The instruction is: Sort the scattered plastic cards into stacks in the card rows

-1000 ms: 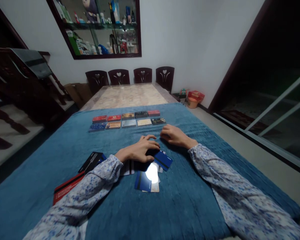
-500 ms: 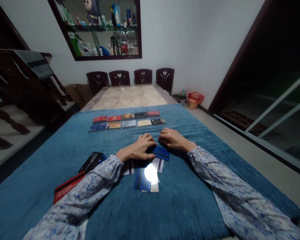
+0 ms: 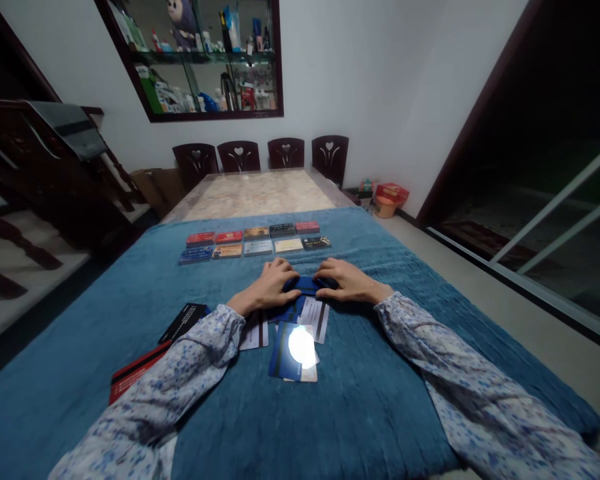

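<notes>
Between my two hands lies a blue card [image 3: 307, 285], level and crosswise. My left hand [image 3: 275, 285] grips its left end, thumb on the near side and fingers beyond. At its right end my right hand [image 3: 347, 280] holds on in the same way. Just below them on the cloth is a loose spread: a white card with a dark stripe [image 3: 314, 319], another white striped card [image 3: 256, 332], and a blue card [image 3: 285, 357] partly washed out by a bright glare. By my left forearm lie a black card [image 3: 184, 323] and a red card [image 3: 139, 371], partly covered by the sleeve.
Two rows of stacked cards stand farther back, among them an orange stack [image 3: 227, 251] and a black stack [image 3: 317, 243]. A blue cloth [image 3: 370, 400] covers the near table; bare marble tabletop [image 3: 260, 193] shows beyond. Several dark chairs [image 3: 330, 157] line the far end.
The blue card has moved away from me and left, and turned level between my hands. My left hand shifted left off the spread, uncovering cards; my right hand now grips the card's right end.
</notes>
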The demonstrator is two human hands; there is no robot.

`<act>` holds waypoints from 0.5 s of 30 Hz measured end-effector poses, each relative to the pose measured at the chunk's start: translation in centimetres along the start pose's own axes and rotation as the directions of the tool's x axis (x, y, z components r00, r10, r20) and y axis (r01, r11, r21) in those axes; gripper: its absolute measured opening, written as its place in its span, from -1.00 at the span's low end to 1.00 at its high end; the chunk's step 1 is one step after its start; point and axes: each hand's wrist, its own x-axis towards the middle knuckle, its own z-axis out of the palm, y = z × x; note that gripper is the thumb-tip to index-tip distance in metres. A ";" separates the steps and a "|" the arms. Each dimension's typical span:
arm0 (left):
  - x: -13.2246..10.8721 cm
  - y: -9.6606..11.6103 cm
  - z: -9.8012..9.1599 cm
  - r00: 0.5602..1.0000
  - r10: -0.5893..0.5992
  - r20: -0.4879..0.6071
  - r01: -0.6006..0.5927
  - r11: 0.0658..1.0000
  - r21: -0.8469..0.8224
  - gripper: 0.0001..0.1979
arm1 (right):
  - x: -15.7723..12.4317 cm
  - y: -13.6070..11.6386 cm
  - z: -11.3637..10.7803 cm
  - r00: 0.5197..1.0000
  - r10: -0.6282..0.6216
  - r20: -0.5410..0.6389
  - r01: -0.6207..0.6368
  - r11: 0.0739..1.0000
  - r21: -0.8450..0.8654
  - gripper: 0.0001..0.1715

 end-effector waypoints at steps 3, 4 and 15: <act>-0.1 -0.5 -0.2 1.000 -0.001 -0.001 0.001 1.000 -0.010 -0.72 | -0.2 0.1 0.0 1.000 -0.003 0.007 0.003 1.000 -0.003 -0.55; -0.1 -0.6 -0.2 1.000 0.002 0.005 -0.001 1.000 -0.021 -0.73 | -0.2 0.2 0.0 1.000 -0.008 0.007 0.008 1.000 -0.002 -0.56; -0.4 -0.4 -0.6 0.998 0.029 0.048 -0.022 0.990 -0.140 -0.67 | -0.1 0.2 0.1 0.998 -0.060 -0.013 0.060 0.998 -0.014 -0.68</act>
